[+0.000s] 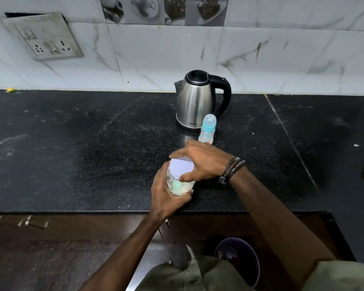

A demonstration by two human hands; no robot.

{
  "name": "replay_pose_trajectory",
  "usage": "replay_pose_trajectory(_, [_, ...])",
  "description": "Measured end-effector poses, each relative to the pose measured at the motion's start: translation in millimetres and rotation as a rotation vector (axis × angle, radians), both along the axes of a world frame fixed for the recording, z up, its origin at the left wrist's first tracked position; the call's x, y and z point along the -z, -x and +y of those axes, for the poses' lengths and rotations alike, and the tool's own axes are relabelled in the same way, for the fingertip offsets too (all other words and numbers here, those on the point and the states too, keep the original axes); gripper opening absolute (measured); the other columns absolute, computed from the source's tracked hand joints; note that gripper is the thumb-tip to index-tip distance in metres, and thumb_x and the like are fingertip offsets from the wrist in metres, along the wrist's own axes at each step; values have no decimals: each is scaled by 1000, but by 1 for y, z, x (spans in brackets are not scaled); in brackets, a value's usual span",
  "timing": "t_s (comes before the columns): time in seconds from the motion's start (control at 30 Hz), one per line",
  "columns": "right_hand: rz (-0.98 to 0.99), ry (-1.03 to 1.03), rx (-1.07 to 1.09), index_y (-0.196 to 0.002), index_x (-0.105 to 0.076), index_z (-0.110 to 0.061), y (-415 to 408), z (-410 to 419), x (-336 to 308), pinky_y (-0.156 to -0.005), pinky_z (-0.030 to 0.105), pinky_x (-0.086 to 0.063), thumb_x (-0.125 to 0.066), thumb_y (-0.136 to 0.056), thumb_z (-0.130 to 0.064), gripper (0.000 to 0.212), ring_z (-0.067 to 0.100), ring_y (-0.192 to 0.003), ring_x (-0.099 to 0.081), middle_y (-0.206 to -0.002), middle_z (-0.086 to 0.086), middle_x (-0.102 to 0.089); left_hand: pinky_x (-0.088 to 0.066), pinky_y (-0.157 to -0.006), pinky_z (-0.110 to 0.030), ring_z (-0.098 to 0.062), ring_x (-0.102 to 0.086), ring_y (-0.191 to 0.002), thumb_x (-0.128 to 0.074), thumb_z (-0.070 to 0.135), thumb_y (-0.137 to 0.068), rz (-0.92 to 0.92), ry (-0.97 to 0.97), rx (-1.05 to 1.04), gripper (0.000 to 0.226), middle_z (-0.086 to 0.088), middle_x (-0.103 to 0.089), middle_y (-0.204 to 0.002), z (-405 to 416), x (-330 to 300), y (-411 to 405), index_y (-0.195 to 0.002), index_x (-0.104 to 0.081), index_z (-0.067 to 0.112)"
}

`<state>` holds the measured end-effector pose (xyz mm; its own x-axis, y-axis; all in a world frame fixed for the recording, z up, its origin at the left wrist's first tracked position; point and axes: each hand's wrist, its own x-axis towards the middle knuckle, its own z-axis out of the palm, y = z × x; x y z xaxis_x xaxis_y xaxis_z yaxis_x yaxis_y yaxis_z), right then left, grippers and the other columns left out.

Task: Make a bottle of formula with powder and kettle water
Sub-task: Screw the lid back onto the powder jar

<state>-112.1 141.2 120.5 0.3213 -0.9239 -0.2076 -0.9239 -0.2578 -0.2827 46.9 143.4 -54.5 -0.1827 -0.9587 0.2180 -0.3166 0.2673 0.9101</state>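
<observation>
A steel kettle (194, 101) is standing at twelve o'clock, baby bottle (207, 130) just before it. Left hand (166, 198) is gripping the clear powder jar (178, 181); right hand (204, 162) is clasping its white lid (181, 165).

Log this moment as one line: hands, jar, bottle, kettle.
left hand grips powder jar | right hand grips jar lid, lid on | baby bottle capped, upright | kettle closed, behind bottle

Left hand (166, 198) curls around a jar (178, 183) from below; right hand (204, 162), cords at the wrist, grips its lid (181, 168) from above.
</observation>
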Motion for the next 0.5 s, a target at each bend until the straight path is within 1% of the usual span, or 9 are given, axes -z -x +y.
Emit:
replay_pose_trajectory(0.07, [63, 90, 33, -127, -59, -29, -5, 5, -4, -80, 35, -46, -74, -75, -53, 59, 22, -108, -57, -109, 2, -63, -53, -98, -51, -22, -60, -125, -94, 36, -53, -2, 31, 6, 102, 1, -61, -135, 3, -3, 0, -143, -47, 25])
replay_pose_trajectory(0.13, [120, 218, 102, -104, -65, -19, -10, 8, -2, -67, 33, -39, -67, -75, -65, 54, 28, -97, -63, -100, 5, -69, -53, -98, -51, -23, -60, -125, -94, 35, -54, 0, 45, 17, 100, 2, -62, -134, 6, -3, 2, -142, -48, 25])
replay_pose_trajectory(0.17, [152, 267, 159, -90, -61, -14, -13, 9, 1, -65, 32, -35, -62, -76, -71, 58, 30, -92, -64, -95, 8, -69, -52, -98, -51, -23, -60, -124, -94, 34, -54, 1, 48, 21, 99, 2, -62, -134, 8, -3, 2, -142, -48, 25])
replay_pose_trajectory(0.2, [193, 306, 211, -79, -54, -13, -16, 11, 3, -64, 31, -33, -56, -80, -75, 62, 31, -89, -64, -92, 10, -69, -52, -99, -51, -23, -60, -125, -94, 35, -55, -4, 46, 17, 99, 1, -62, -134, 9, -2, 3, -142, -48, 24])
replay_pose_trajectory(0.23, [228, 341, 246, -74, -48, -14, -19, 13, 5, -63, 32, -31, -49, -83, -76, 63, 31, -87, -64, -91, 11, -69, -51, -101, -51, -23, -59, -127, -93, 36, -55, -7, 41, 10, 101, 0, -61, -136, 10, -1, 4, -144, -48, 21])
replay_pose_trajectory(0.27, [256, 366, 259, -74, -49, -16, -20, 14, 7, -63, 32, -30, -42, -87, -76, 62, 31, -86, -65, -92, 12, -70, -50, -103, -50, -23, -58, -129, -93, 38, -54, -4, 37, 4, 104, -2, -60, -138, 11, -1, 4, -145, -48, 17])
replay_pose_trajectory(0.37, [307, 358, 276, -84, -64, -12, -15, 14, 9, -63, 33, -33, -32, -93, -72, 69, 31, -88, -66, -94, 13, -71, -49, -104, -51, -24, -57, -130, -92, 37, -53, 4, 54, -3, 103, -3, -59, -139, 12, 0, 4, -144, -48, 16])
replay_pose_trajectory(0.43, [306, 313, 301, -87, -67, -11, -13, 15, 8, -64, 32, -34, -28, -95, -71, 72, 31, -88, -66, -95, 12, -71, -49, -102, -53, -27, -57, -129, -92, 36, -55, 7, 63, 0, 100, -5, -59, -138, 10, -1, 3, -143, -49, 13])
replay_pose_trajectory(0.5, [292, 306, 327, -84, -64, -12, -10, 18, 3, -65, 33, -34, -24, -95, -71, 72, 32, -89, -66, -95, 13, -71, -49, -101, -54, -29, -57, -130, -93, 35, -57, -2, 67, 7, 100, -6, -59, -139, 8, -2, 2, -143, -49, 10])
